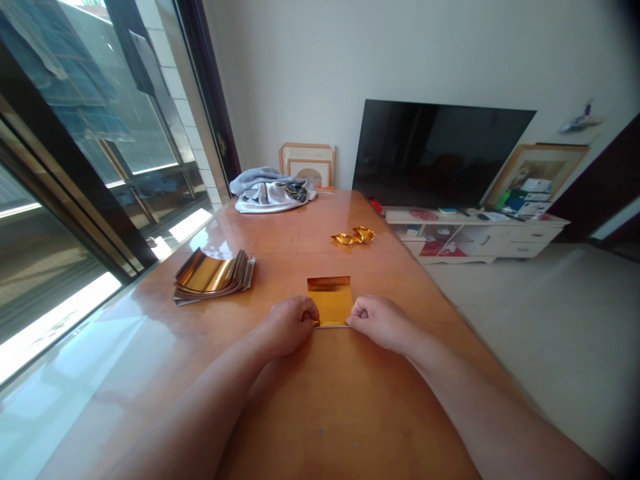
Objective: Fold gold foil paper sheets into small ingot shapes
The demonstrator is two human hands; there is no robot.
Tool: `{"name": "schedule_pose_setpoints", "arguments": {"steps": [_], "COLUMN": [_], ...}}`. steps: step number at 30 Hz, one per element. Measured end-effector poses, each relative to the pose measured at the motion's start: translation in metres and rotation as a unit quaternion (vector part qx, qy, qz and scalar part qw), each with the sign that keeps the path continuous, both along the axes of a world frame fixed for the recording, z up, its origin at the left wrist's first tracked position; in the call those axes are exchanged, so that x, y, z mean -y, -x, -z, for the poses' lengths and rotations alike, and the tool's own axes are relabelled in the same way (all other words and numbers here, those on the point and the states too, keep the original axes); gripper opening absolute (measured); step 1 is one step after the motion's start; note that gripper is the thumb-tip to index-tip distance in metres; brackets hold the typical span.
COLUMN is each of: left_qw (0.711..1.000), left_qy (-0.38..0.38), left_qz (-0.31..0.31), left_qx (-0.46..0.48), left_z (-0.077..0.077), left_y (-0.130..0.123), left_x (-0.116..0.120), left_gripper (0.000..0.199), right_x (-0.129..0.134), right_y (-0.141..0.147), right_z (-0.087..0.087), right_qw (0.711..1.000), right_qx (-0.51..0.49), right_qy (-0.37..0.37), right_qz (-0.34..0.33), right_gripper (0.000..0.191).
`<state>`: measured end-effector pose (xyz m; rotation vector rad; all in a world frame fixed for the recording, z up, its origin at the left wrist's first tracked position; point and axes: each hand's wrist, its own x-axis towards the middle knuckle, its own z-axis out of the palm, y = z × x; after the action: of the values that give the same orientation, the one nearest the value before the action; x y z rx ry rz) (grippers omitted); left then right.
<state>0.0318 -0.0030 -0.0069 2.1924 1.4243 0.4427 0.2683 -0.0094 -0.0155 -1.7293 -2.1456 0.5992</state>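
A gold foil sheet (330,303) lies on the wooden table between my two hands, its near edge showing a thin pale strip. My left hand (295,323) is closed, its fingertips pinching the sheet's near left corner. At the near right corner my right hand (377,321) is closed on the same sheet. To the left rests a stack of curled gold sheets (210,275). Beyond the sheet, slightly right, sit shiny folded gold foil pieces (355,236), touching or close together.
Grey cloth (273,190) is heaped at the far end of the wooden table (320,407). Framed pictures lean on the wall behind it. A large television (440,157) stands on a white cabinet (493,239) at the right, and a window is at the left.
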Motion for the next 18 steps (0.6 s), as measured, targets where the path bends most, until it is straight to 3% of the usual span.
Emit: {"name": "schedule_pose_setpoints", "arguments": {"steps": [8,12,18], "left_qw": [1.000,0.999,0.977], "left_qy": [0.007,-0.036,-0.150], "left_qz": [0.012,0.019,0.131], "left_qx": [0.016,-0.007,-0.077], "left_z": [0.006,0.004,-0.011], "left_y": [0.005,0.006,-0.001], "left_x": [-0.004,-0.002,0.008], "left_gripper": [0.027,0.035,0.047], "right_x": [-0.001,-0.002,-0.002], "right_y": [0.000,-0.002,-0.001], "right_z": [0.002,0.005,0.005], "right_qw": [1.000,1.000,0.999], "right_qx": [-0.002,-0.009,-0.001], "right_qy": [0.025,0.030,0.034], "right_qz": [0.009,0.001,0.010], "right_gripper": [0.015,0.014,0.015]}}
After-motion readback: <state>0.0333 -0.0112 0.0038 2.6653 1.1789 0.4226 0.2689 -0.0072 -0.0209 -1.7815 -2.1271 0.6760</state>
